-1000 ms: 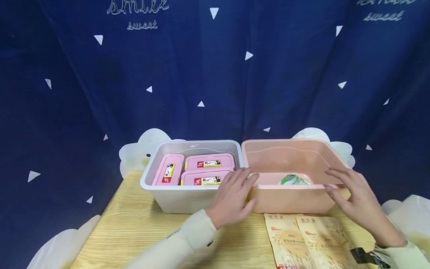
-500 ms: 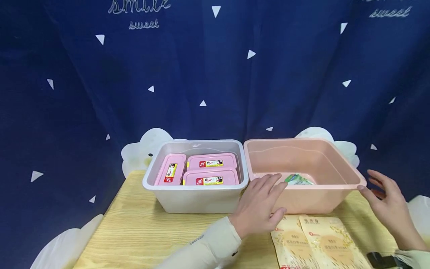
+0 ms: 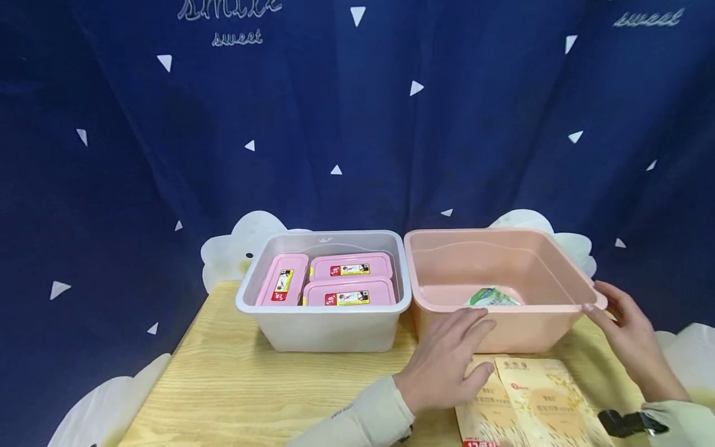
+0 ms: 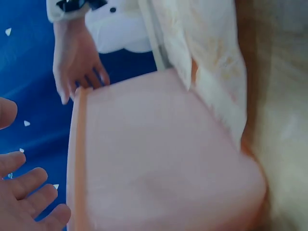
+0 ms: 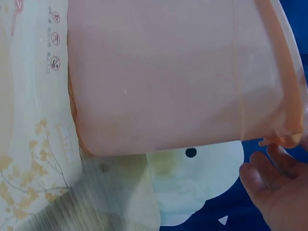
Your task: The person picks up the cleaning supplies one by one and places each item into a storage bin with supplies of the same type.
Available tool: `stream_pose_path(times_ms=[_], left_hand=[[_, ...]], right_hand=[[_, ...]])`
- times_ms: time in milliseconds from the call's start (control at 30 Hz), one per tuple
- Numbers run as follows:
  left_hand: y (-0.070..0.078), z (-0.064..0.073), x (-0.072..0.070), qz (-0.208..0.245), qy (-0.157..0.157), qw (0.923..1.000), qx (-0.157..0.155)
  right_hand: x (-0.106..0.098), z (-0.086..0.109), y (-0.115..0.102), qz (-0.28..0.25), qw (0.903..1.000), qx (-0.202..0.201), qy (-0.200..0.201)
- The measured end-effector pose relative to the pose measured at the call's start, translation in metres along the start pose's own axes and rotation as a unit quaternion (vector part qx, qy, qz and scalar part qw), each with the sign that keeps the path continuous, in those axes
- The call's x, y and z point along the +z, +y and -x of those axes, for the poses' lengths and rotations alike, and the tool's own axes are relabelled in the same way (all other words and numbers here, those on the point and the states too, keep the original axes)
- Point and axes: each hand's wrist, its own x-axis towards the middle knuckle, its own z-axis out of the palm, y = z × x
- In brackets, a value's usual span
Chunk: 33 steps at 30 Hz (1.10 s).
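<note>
Nearest me, two flat beige printed packets [image 3: 550, 403] lie on the pale wooden tabletop [image 3: 223, 379], my left hand [image 3: 449, 361] hangs loosely extended by the front of the rectangular peach plastic bin [image 3: 536, 328], my right hand [image 3: 628, 332] pinches its near right corner, and a green-and-white packet [image 3: 493, 297] rests inside.

a navy curtain [image 3: 335, 112] with white triangles [image 3: 357, 15], behind the far edge of the yellow-brown, wood-grained table [image 3: 206, 372]. along that edge, a pale grey tub [image 3: 329, 332] holds 3 pink boxes [image 3: 357, 285] with red-yellow-white labels [image 3: 347, 298]; a peach tub [image 3: 530, 329], a green-and-white packet [image 3: 491, 297]. toward the right edge, 2 cream pouches [image 3: 550, 403] with golden plant prints.
</note>
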Motion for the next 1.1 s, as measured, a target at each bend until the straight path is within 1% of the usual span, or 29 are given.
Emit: stream_pose_path(times_ms=[67, 100, 133, 167, 267, 300, 367, 467, 500, 600, 667, 700, 733, 800, 833, 900, 933, 967, 1000, 1033, 1100], left_hand=[[0.002, 0.005, 0.003, 0.007, -0.009, 0.9999, 0.008], [0.003, 0.008, 0.005, 0.011, -0.015, 0.9998, 0.011], [0.004, 0.011, 0.007, 0.013, -0.020, 0.9997, 0.012], [0.004, 0.013, 0.009, 0.014, -0.025, 0.9995, 0.012], [0.003, 0.019, 0.013, 0.020, -0.038, 0.9990, 0.008], [0.003, 0.021, 0.014, 0.018, -0.042, 0.9989, 0.006], [0.002, 0.023, 0.015, 0.016, -0.048, 0.9987, 0.004], [0.000, 0.024, 0.017, 0.011, -0.058, 0.9983, 0.004], [-0.001, 0.025, 0.018, 0.011, -0.062, 0.9980, 0.005], [-0.003, 0.028, 0.021, 0.014, -0.077, 0.9969, 0.001], [-0.005, 0.031, 0.023, 0.020, -0.087, 0.9960, -0.006], [-0.006, 0.033, 0.024, 0.025, -0.089, 0.9957, -0.009], [-0.007, 0.034, 0.025, 0.028, -0.091, 0.9953, -0.014], [-0.009, 0.037, 0.029, 0.040, -0.096, 0.9942, -0.028], [-0.010, 0.038, 0.030, 0.048, -0.099, 0.9933, -0.035], [-0.013, 0.039, 0.034, 0.057, -0.105, 0.9918, -0.046], [-0.014, 0.039, 0.036, 0.059, -0.107, 0.9911, -0.052], [-0.015, 0.040, 0.038, 0.063, -0.110, 0.9903, -0.057], [-0.016, 0.040, 0.040, 0.064, -0.113, 0.9898, -0.060], [-0.017, 0.040, 0.042, 0.063, -0.114, 0.9896, -0.062], [-0.020, 0.041, 0.047, 0.063, -0.116, 0.9890, -0.067]], right_hand=[[0.002, -0.001, 0.000, 0.002, 0.9999, 0.017, 0.002], [0.004, -0.001, 0.000, -0.007, 0.9997, 0.022, 0.003], [0.006, -0.001, 0.000, -0.028, 0.9993, 0.024, 0.002], [0.007, -0.002, 0.000, -0.063, 0.9977, 0.027, -0.002], [0.012, -0.003, 0.001, -0.169, 0.9853, 0.019, -0.018], [0.013, -0.004, 0.002, -0.187, 0.9818, 0.017, -0.024], [0.013, -0.004, 0.003, -0.195, 0.9801, 0.016, -0.033], [0.012, -0.005, 0.005, -0.178, 0.9832, 0.017, -0.035], [0.012, -0.005, 0.006, -0.186, 0.9817, 0.017, -0.037], [0.012, -0.004, 0.009, -0.242, 0.9692, 0.014, -0.044], [0.013, -0.003, 0.011, -0.255, 0.9658, 0.011, -0.047], [0.013, -0.003, 0.013, -0.271, 0.9614, 0.008, -0.049], [0.013, -0.004, 0.016, -0.268, 0.9622, 0.009, -0.050], [0.015, -0.008, 0.036, -0.274, 0.9603, -0.004, -0.049], [0.015, -0.010, 0.042, -0.270, 0.9615, -0.003, -0.049], [0.016, -0.014, 0.056, -0.279, 0.9589, -0.004, -0.053], [0.016, -0.016, 0.063, -0.278, 0.9592, -0.005, -0.054], [0.016, -0.018, 0.068, -0.281, 0.9581, -0.006, -0.055], [0.016, -0.018, 0.069, -0.281, 0.9581, -0.007, -0.055], [0.016, -0.018, 0.072, -0.285, 0.9570, -0.009, -0.053], [0.018, -0.021, 0.085, -0.308, 0.9497, -0.027, -0.047]])
